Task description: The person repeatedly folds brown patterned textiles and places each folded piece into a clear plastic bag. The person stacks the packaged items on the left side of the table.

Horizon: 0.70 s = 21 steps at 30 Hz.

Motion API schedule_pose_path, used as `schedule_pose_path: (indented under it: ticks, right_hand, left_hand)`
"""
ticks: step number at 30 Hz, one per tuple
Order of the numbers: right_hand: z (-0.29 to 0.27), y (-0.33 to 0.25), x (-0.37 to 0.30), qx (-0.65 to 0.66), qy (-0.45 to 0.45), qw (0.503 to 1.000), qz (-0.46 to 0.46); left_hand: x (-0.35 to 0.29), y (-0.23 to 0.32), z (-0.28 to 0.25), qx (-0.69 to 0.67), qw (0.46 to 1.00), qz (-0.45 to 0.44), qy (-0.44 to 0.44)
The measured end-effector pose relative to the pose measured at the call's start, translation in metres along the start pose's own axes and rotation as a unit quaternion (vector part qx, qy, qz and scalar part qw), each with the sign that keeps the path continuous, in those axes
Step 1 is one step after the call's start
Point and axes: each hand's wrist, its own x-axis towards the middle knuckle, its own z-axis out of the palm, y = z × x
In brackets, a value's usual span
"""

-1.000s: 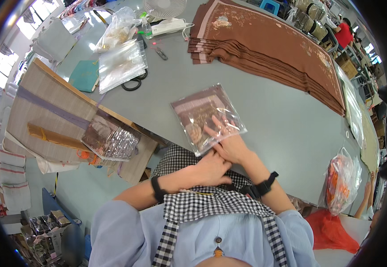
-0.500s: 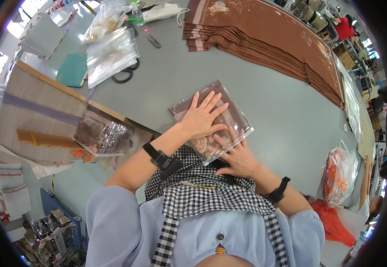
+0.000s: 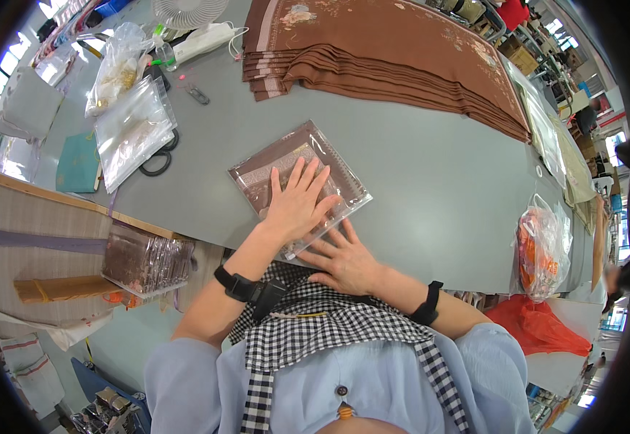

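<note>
A flat clear plastic bag with folded brown patterned cloth (image 3: 311, 141) inside lies at the table's near edge, turned at an angle. My left hand (image 3: 297, 204) rests flat on top of it, fingers spread. Below and to the right, my right hand (image 3: 347, 264) is open, its fingertips at the bag's near edge. Part of the cloth's pattern is hidden under my left hand.
A stack of brown printed cloths (image 3: 387, 65) lies at the back. To the left are clear bags (image 3: 135, 134), scissors (image 3: 155, 165), a teal notebook (image 3: 78, 163) and a pile of bagged cloths (image 3: 145, 257). A bag with orange contents (image 3: 537, 246) sits at the right.
The view has shifted, so most things appear farther left. Against the table, the bagged cloth has moved slightly away from me. My right fingers now reach less far over it.
</note>
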Motion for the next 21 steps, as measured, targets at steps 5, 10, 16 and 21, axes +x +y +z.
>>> schedule_pose_path:
  ticks: [5,10,16,21]
  right_hand:
    - [-0.018,0.008,-0.014,0.162,0.141,0.976,0.022]
    - [-0.005,0.038,-0.024,0.015,0.131,0.981,0.145]
    - [-0.009,0.045,-0.036,0.101,0.199,0.969,0.109]
    - [-0.007,0.017,-0.012,0.126,0.162,0.976,-0.069]
  left_hand:
    - [-0.009,0.019,0.003,0.076,0.995,-0.013,0.067]
    - [-0.040,0.040,0.012,-0.013,0.995,0.011,0.094]
    - [-0.108,0.021,-0.034,-0.306,0.925,-0.141,0.178]
    - [-0.153,0.020,-0.007,-0.596,0.741,-0.293,-0.099]
